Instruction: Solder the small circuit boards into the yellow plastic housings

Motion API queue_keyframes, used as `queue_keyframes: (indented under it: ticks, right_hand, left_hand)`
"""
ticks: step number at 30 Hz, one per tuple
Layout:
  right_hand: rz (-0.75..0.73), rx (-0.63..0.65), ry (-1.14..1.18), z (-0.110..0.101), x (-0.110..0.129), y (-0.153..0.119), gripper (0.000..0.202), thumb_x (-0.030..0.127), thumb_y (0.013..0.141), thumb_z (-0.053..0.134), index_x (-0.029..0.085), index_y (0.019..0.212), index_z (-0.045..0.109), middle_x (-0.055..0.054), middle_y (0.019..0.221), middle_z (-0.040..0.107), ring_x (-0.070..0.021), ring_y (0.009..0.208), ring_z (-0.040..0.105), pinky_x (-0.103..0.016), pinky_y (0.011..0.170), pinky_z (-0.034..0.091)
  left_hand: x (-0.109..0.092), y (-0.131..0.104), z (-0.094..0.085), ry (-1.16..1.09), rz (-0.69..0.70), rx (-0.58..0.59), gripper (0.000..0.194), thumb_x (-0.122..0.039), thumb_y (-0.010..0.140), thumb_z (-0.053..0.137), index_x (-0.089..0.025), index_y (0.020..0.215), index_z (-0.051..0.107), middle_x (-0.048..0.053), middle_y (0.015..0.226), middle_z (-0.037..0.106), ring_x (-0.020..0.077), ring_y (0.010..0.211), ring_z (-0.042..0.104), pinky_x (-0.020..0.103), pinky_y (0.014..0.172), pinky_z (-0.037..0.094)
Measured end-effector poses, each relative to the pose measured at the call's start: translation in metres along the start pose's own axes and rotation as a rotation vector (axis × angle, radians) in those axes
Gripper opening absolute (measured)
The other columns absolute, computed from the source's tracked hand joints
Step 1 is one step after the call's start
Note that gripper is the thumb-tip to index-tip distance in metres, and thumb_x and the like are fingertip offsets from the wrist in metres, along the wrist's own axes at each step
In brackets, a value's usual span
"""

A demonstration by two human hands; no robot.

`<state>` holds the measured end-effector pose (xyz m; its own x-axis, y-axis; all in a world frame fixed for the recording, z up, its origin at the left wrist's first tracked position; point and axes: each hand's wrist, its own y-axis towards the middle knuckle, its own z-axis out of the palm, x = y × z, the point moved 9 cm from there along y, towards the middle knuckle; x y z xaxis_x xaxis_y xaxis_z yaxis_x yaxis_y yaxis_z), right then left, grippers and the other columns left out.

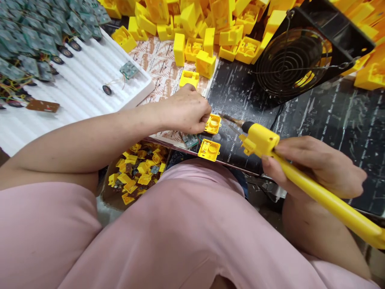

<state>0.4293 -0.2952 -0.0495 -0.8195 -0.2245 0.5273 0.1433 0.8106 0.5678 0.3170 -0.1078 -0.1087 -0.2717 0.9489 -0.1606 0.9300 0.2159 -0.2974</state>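
R hand [321, 166] grips long yellow plastic hot-tool w/ black collar [327, 200], its thin tip twd small sq. yellow plastic housing w/ round grille [214, 123] on black printed benchtop [231, 90]. L hand [191, 110], fingers curled, is at housing's L edge; can't tell if gripping. 2nd sq. yellow plastic housing [208, 149] lies nearer body, green circuit board w/ thin wires [190, 141] just beside.

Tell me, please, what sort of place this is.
Probably an electronics assembly workshop: the right hand holds a long yellow tool resembling a soldering iron, boxy yellow plastic cases are heaped further back, and many grey-green circuit boards crowd a ridged white foam-like sheet.
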Motion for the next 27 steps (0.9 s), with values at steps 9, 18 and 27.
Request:
queue_keyframes:
  ticks: [9, 18, 27]
  right_hand:
    - [0.028, -0.604, -0.102, -0.037, -0.022, -0.047, 0.037, 0.032, 0.077, 0.092, 0.023, 0.112, 0.083, -0.002, 0.08, 0.078, -0.0158, 0.063, 0.073, -0.023, 0.059, 0.058]
    - [-0.005, -0.633, -0.061, -0.046, -0.018, -0.057, 0.038, 0.028, 0.078, 0.092, 0.022, 0.114, 0.083, -0.002, 0.081, 0.079, -0.0165, 0.063, 0.074, -0.024, 0.064, 0.062]
    - [-0.154, -0.163, -0.032, 0.003, 0.028, -0.019, 0.04, 0.018, 0.08, 0.089, 0.023, 0.116, 0.074, -0.001, 0.085, 0.081, -0.0174, 0.063, 0.075, -0.023, 0.048, 0.056]
  left_hand:
    - [0.016, -0.027, -0.024, -0.071, -0.037, -0.219, 0.034, -0.038, 0.092, 0.053, -0.024, 0.114, 0.075, 0.005, 0.11, 0.076, 0.0267, 0.11, 0.07, 0.043, 0.107, 0.045]
    - [0.001, -0.031, -0.014, -0.048, -0.023, -0.227, 0.031, -0.034, 0.097, 0.049, -0.023, 0.107, 0.077, 0.007, 0.118, 0.074, 0.0262, 0.112, 0.067, 0.047, 0.107, 0.043]
    - [0.001, -0.024, -0.003, 0.041, -0.044, -0.185, 0.031, -0.034, 0.094, 0.048, -0.022, 0.096, 0.077, 0.006, 0.104, 0.076, 0.0262, 0.109, 0.068, 0.044, 0.105, 0.044]
